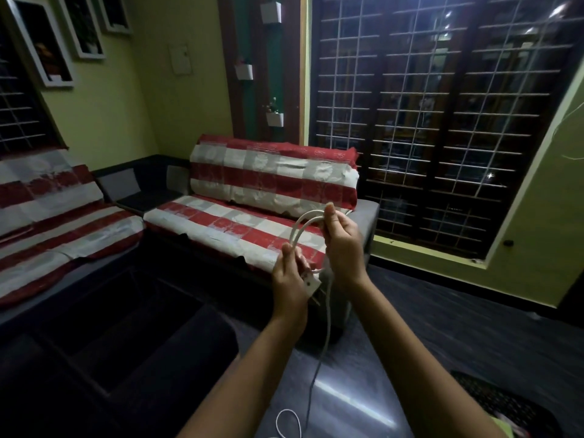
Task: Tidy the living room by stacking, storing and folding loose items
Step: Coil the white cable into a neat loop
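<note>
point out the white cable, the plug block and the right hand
white cable (304,220), head view, top of the loop held up
plug block (311,285), head view, its flat white face
right hand (343,245), head view, back of the hand

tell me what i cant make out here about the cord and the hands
Head view only:
- White cord: its far end runs off the bottom edge, past a loop near the floor.
- White plug block: partly covered by the left hand, details too dim.
- Right hand: seen from the back, so the fingertips pinching the loop are hidden.
</note>
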{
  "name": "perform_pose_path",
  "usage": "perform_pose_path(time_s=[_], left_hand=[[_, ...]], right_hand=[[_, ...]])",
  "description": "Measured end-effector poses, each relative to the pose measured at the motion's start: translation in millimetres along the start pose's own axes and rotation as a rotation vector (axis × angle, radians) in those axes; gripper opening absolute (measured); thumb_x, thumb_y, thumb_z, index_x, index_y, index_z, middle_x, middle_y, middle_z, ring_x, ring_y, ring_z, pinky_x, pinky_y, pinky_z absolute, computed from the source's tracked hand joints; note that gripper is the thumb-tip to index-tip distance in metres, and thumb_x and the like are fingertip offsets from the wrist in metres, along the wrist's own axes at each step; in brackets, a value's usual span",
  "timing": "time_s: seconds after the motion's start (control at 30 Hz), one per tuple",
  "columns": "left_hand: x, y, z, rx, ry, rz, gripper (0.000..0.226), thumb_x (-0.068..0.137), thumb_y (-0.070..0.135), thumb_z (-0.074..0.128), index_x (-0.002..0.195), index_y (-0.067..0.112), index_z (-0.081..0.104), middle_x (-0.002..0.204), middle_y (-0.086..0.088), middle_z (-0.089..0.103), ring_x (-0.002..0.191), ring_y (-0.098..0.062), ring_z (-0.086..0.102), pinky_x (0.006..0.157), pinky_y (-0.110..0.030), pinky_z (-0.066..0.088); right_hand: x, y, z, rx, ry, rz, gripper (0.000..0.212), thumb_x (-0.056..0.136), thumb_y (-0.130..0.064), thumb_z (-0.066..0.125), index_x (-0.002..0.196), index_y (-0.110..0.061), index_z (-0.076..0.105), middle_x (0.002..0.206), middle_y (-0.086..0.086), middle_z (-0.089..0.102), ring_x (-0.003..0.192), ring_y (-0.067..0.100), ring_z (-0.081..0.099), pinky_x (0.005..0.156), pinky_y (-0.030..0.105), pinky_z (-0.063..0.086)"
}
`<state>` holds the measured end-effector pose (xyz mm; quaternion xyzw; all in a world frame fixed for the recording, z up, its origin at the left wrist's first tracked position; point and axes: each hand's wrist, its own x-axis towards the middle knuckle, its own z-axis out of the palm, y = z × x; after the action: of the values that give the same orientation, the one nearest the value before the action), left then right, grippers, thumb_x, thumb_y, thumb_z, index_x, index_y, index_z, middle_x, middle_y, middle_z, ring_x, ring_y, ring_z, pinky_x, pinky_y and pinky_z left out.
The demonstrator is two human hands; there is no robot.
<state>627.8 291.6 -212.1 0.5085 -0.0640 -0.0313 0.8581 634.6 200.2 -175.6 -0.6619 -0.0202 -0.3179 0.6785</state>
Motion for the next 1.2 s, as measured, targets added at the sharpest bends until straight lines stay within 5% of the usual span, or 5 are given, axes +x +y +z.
perform_pose_path(time_s=[0.23, 0.4, 0.87, 1.03, 1.2], left_hand=[[27, 36, -18, 0.441, -0.212, 0.086, 0.080, 0.084, 0.070, 0.018, 0.122, 0.011, 0.057, 0.097, -0.005, 0.070, 0.082, -0.013, 0.069, 0.074, -0.026, 0.053], [43, 54, -6, 0.786, -0.359, 0.208, 0.085, 0.067, 0.091, 0.022, 0.076, 0.019, 0.066, 0.058, -0.001, 0.065, 0.059, -0.017, 0.066, 0.070, -0.035, 0.058], [53, 59, 7, -0.107, -0.149, -0.016, 0.034, 0.099, 0.036, 0.043, 0.071, 0.017, 0.043, 0.054, 0.007, 0.030, 0.037, -0.001, 0.022, 0.032, -0.014, 0.021], [55, 59, 10, -0.132, -0.115, -0.025, 0.038, 0.100, 0.036, 0.042, 0.067, 0.017, 0.038, 0.051, 0.008, 0.029, 0.035, -0.001, 0.021, 0.031, -0.013, 0.021], [61, 62, -6, -0.044, -0.070, -0.057, 0.038, 0.098, 0.037, 0.046, 0.068, 0.016, 0.038, 0.053, 0.008, 0.030, 0.035, 0.000, 0.020, 0.030, -0.013, 0.018]], right_hand=[[22, -27, -13, -0.605, -0.458, 0.069, 0.045, 0.097, -0.043, 0.046, 0.068, -0.013, 0.063, 0.062, -0.003, 0.056, 0.056, 0.014, 0.046, 0.058, 0.032, 0.038], [24, -38, -2, -0.734, -0.513, 0.118, 0.049, 0.099, -0.038, 0.041, 0.057, -0.017, 0.055, 0.058, -0.004, 0.055, 0.049, 0.006, 0.045, 0.055, 0.024, 0.037], [13, 24, -35, -0.057, -0.502, 0.265, 0.038, 0.079, -0.051, 0.067, 0.096, -0.018, 0.060, 0.087, 0.002, 0.063, 0.082, 0.017, 0.061, 0.084, 0.037, 0.049], [-3, 41, -43, 0.017, -0.786, 0.389, 0.091, 0.061, -0.008, 0.078, 0.134, -0.025, 0.027, 0.112, 0.006, 0.052, 0.095, 0.013, 0.062, 0.084, 0.029, 0.054], [-2, 28, -54, -0.038, -0.886, 0.406, 0.075, 0.070, 0.016, 0.070, 0.135, -0.001, 0.037, 0.112, 0.027, 0.056, 0.097, 0.034, 0.062, 0.089, 0.038, 0.053]])
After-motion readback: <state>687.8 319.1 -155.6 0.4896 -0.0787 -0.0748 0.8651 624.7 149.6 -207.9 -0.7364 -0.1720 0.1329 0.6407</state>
